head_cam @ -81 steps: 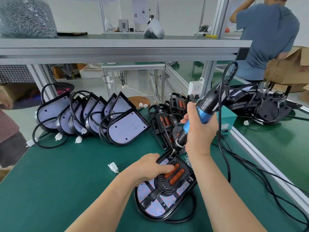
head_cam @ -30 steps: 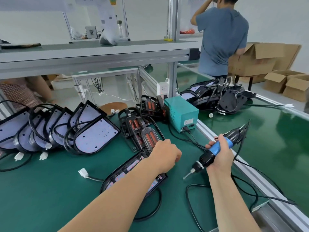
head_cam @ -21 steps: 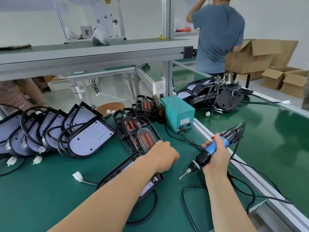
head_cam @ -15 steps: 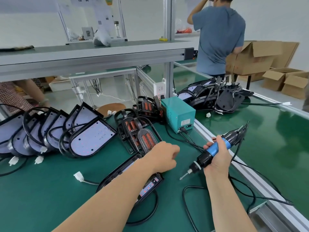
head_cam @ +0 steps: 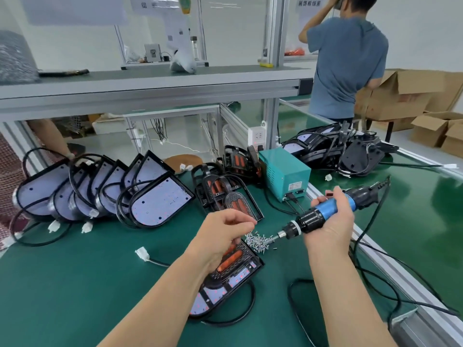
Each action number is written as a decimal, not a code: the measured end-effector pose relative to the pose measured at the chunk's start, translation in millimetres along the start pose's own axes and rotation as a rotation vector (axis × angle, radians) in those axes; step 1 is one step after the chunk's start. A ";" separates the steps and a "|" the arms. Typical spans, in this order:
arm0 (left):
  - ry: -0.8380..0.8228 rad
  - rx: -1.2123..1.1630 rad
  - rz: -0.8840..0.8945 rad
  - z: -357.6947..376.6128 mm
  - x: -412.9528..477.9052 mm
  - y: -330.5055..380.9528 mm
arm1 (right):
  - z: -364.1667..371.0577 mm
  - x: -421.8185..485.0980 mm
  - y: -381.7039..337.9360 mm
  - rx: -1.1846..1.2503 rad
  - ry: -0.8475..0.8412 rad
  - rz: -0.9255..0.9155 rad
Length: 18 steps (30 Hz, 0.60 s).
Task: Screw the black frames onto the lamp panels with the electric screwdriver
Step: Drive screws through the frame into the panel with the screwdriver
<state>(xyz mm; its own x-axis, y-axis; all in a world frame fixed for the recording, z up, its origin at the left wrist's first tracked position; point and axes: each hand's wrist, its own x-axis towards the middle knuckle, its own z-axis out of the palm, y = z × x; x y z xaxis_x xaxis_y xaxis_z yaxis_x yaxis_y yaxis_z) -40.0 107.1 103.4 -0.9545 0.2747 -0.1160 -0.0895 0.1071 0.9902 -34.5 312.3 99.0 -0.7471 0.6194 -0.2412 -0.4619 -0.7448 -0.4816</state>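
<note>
A lamp panel with a black frame [head_cam: 226,279] on it lies flat on the green table, near the front. My left hand [head_cam: 223,236] hovers over its far end with the fingers curled; I see nothing in them. My right hand [head_cam: 330,221] grips the blue and black electric screwdriver [head_cam: 325,214]. Its tip touches a small pile of screws [head_cam: 258,241] just right of the panel. Spare black frames [head_cam: 225,194] are stacked behind, and bare lamp panels [head_cam: 160,201] lean in a row at the left.
A teal power box [head_cam: 285,174] stands behind the screwdriver, its cables [head_cam: 375,284] looping over the right table edge. A heap of finished lamps [head_cam: 338,149] lies far right. A person in a blue shirt [head_cam: 348,66] stands by cardboard boxes [head_cam: 400,96]. A white connector [head_cam: 141,252] lies at the left.
The panel, tilted up under my left hand before, now lies flat and the hand has lifted off it. The screwdriver tip has moved left into the screw pile.
</note>
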 end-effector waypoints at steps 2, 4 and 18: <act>0.032 -0.176 -0.054 -4.7 -10.1 -5.0 | 17.7 -10.5 0.4 0.040 -0.011 0.001; 0.044 -0.375 -0.095 -8.7 -19.0 -8.4 | 31.2 -19.4 2.7 0.035 -0.032 -0.007; 0.063 -0.870 -0.179 -25.5 -46.0 -16.8 | 62.7 -58.1 30.2 -0.152 -0.199 -0.168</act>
<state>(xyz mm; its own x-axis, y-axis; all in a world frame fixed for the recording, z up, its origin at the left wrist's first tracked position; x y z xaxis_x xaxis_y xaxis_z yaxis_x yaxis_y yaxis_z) -1.8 68.3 94.1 -0.9171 0.2679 -0.2953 -0.3987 -0.6274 0.6689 -35.0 238.2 151.2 -0.7522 0.6587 0.0154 -0.5215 -0.5808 -0.6251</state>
